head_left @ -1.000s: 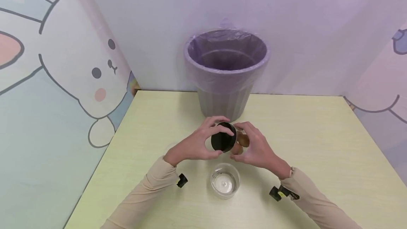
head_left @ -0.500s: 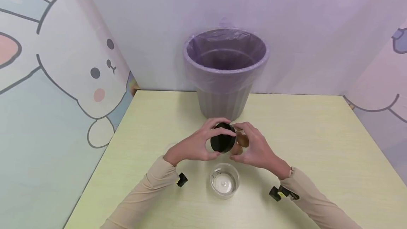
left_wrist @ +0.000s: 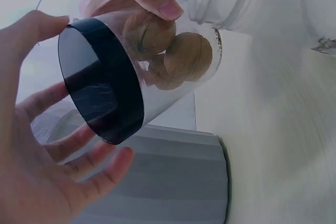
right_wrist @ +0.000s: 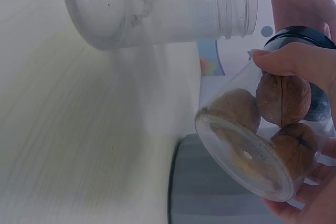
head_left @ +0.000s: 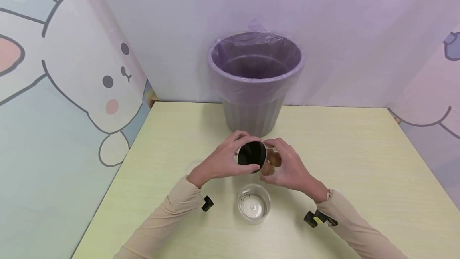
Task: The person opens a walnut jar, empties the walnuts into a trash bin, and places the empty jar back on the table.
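The left hand (head_left: 224, 161) curls thumb and spread fingers round the lid (left_wrist: 121, 72); the right hand (head_left: 292, 169) grips the jar (left_wrist: 160, 98) of walnuts (left_wrist: 189, 56), held aslant between bin (head_left: 253, 115) and tub (head_left: 254, 221). Lid-turning seems in hand, calling for a firm right hold against the left's twist.

Far on the pale table (head_left: 359, 155), a ribbed bin (head_left: 251, 118) with a purple liner (head_left: 253, 91). To the left, a rabbit-print wall (head_left: 77, 67).

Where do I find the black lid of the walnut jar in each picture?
Head: the black lid, below and slightly right of centre.
Left wrist: the lid, left of centre.
Right wrist: the lid, upper right, partly hidden.
Shared landmark: the ribbed grey bin.
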A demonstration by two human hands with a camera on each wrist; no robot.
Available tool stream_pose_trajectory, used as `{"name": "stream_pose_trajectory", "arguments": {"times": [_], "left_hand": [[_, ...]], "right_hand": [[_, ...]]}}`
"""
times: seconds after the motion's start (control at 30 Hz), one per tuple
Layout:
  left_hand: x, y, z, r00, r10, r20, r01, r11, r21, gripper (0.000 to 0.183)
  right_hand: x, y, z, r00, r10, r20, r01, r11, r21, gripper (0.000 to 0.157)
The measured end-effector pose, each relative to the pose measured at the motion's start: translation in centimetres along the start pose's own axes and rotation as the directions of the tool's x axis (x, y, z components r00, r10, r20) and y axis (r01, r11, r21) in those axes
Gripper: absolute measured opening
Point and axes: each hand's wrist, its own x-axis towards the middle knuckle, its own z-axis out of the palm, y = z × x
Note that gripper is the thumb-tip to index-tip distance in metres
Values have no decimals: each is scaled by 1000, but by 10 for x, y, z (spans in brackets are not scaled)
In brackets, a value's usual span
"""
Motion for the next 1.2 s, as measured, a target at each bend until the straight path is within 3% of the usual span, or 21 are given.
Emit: {"name": "stream_pose_trajectory", "arguments": {"times": [0.23, 0.37, 0.53, 0.77, 0.93, 1.2], "left_hand": [[-1, 2, 2, 997, -75, -22, 76, 996, 45, 61], [-2, 3, -1, 997, -71, -12, 71, 997, 34, 64], [-2, 1, -6, 997, 72, 28, -72, 997, -19, 68], [-3, 1, -10, 954, 287, 83, -286, 958, -23, 55], [-2, 1, -12, 935, 339, 104, -341, 940, -2, 52], [-1, 3, -13, 931, 338, 138, -340, 940, -10, 56]], "right_hand": [[-1, -1, -1, 1000, -2, 1, 2, 1000, -3, 86], [-1, -1, -1, 1000, -3, -14, 3, 1000, -12, 88], [-1, -3, -3, 1000, 4, -9, -5, 1000, -14, 87], [-1, -3, -3, 1000, 6, -4, -6, 1000, -14, 87], [-1, -3, -2, 1000, 4, -21, -4, 1000, -19, 87], [0, -5, -4, 1000, 8, -11, -8, 1000, -26, 85]]}}
